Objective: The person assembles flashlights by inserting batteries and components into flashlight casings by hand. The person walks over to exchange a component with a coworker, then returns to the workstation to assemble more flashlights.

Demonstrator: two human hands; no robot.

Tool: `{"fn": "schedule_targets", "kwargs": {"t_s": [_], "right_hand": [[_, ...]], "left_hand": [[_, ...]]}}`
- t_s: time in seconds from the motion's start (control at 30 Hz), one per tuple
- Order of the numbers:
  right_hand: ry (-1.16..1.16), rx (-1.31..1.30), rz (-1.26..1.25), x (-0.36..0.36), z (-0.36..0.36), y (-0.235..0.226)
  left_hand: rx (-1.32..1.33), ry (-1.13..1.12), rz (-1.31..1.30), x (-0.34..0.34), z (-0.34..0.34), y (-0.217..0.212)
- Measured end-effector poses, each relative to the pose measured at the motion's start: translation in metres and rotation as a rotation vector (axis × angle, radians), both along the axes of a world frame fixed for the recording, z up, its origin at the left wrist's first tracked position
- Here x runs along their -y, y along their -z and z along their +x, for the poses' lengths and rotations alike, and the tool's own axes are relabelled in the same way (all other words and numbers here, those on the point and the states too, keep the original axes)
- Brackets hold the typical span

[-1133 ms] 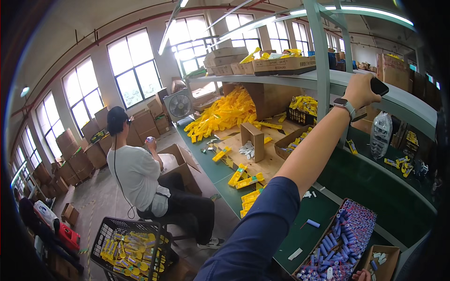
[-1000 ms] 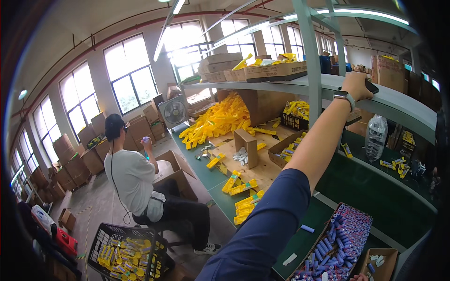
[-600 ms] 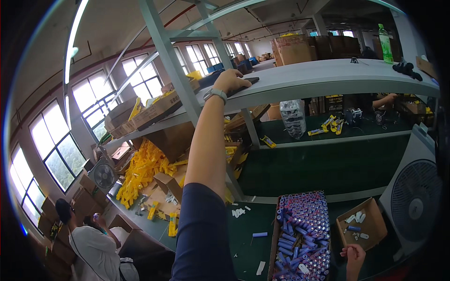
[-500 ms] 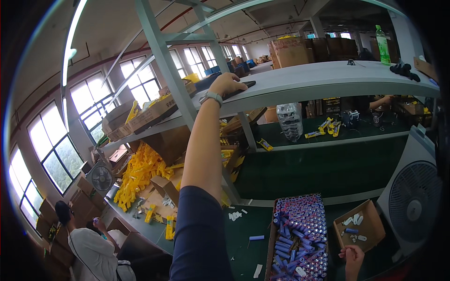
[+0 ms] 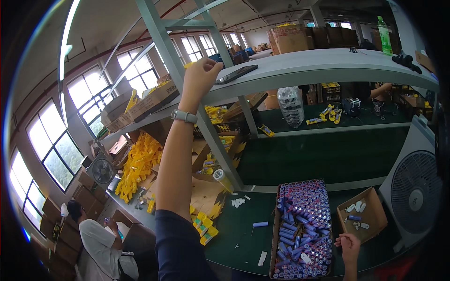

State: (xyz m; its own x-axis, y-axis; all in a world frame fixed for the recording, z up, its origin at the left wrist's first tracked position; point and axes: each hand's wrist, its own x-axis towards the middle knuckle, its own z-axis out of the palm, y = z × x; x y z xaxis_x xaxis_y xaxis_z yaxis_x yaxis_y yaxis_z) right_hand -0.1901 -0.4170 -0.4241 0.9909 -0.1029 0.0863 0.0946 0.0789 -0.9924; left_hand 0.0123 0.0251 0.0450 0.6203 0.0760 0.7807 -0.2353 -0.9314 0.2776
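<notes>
My left hand (image 5: 201,78) is raised over the left end of the white shelf, fingers bent together and nothing visible in them. Just right of its fingertips a dark smartphone (image 5: 237,74) lies flat on the shelf. Low on the right, my right hand (image 5: 349,247) hovers with curled fingers, and I see nothing in it. It is between a carton packed with purple cylindrical battery cells (image 5: 300,229) and a small open carton (image 5: 375,216) holding white pieces and one purple cell. A single cell with a thin wire (image 5: 260,224) lies on the green bench.
A grey fan (image 5: 415,182) stands at the right. Yellow packages (image 5: 136,171) are heaped on the left, behind a slanting metal post (image 5: 161,42). A green bottle (image 5: 384,37) and black gloves (image 5: 407,62) rest on the shelf. A person in white (image 5: 101,243) sits lower left.
My left hand has come off the smartphone and moved left and up, leaving the phone on the shelf. My right hand stays curled by the small carton. The view has shifted slightly.
</notes>
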Motion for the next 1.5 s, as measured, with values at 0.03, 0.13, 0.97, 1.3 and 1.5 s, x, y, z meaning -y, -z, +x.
{"fn": "schedule_targets", "kwargs": {"t_s": [0.03,0.13,0.97,1.3,1.5], "right_hand": [[-0.043,0.033,-0.026,-0.003,0.002,0.001],[-0.054,0.06,0.002,-0.017,0.0,-0.012],[0.034,-0.015,0.064,-0.009,0.0,0.018],[0.04,-0.001,0.07,-0.007,-0.003,0.014],[0.043,-0.004,0.053,-0.006,-0.002,0.022]], "left_hand": [[-0.133,-0.044,0.054,-0.006,0.016,0.001],[-0.18,-0.066,0.321,-0.037,0.064,0.018],[-0.237,-0.104,0.237,-0.046,0.066,0.002],[-0.23,-0.187,0.395,-0.028,0.052,0.012],[-0.266,-0.275,0.477,-0.006,0.043,0.018]]}}
